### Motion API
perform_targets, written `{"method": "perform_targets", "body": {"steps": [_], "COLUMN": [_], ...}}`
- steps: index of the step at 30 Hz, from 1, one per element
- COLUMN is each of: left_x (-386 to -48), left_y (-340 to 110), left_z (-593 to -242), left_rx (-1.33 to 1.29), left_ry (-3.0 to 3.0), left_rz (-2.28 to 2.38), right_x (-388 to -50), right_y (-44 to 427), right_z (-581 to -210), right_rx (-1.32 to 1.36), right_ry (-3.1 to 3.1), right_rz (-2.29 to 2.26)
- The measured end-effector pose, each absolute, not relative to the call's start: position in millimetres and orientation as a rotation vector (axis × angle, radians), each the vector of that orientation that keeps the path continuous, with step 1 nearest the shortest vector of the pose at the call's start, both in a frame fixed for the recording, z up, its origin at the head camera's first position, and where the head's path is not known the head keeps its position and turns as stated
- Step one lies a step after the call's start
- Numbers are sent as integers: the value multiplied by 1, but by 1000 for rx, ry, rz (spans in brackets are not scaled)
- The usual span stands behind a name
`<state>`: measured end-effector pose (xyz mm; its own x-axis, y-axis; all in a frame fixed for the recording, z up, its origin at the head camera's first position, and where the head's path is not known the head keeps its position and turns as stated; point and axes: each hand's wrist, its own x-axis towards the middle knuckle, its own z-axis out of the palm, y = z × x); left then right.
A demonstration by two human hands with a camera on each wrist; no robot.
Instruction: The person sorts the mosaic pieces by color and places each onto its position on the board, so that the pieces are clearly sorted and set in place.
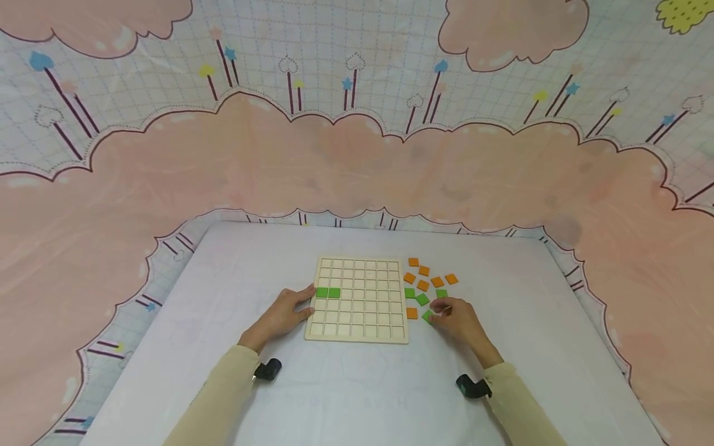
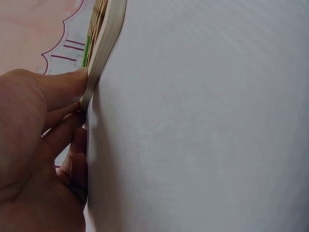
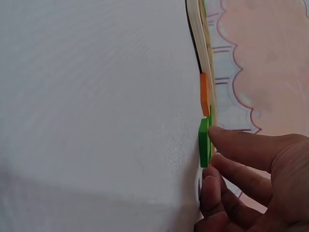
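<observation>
A square pale wooden board (image 1: 357,334) with a grid of recessed cells lies on the table. Two green tiles (image 1: 328,292) sit side by side in one row at its left edge. My left hand (image 1: 286,310) rests against that edge, thumb and index finger apart along it; in the left wrist view the thumb (image 2: 67,89) touches the board's rim. Right of the board, my right hand (image 1: 458,319) is at a loose green tile (image 1: 427,316). Close up, the thumb and index finger meet the upper side of this green tile (image 3: 203,142), the other fingers bent beneath.
Several loose orange tiles (image 1: 424,271) and more green tiles (image 1: 422,299) lie scattered beside the board's right edge. One orange tile (image 1: 411,313) is left of my right hand. The white tabletop (image 1: 357,396) extends around, with a patterned cloth (image 1: 357,167) behind it.
</observation>
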<state>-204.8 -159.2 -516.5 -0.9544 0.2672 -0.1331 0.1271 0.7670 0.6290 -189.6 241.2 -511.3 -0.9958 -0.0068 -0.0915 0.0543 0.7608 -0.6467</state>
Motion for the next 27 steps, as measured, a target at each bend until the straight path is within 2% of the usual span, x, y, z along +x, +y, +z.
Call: {"method": "perform_targets", "body": {"steps": [27], "left_x": [-206], "left_y": [-161], "left_z": [-521], "left_rx": [339], "left_ry": [2765], "left_rz": [950], "right_x": [-190], "right_y": [241], "right_z": [-511], "right_rx": [-29], "right_ry": [2893], "right_rz": [-1085]}}
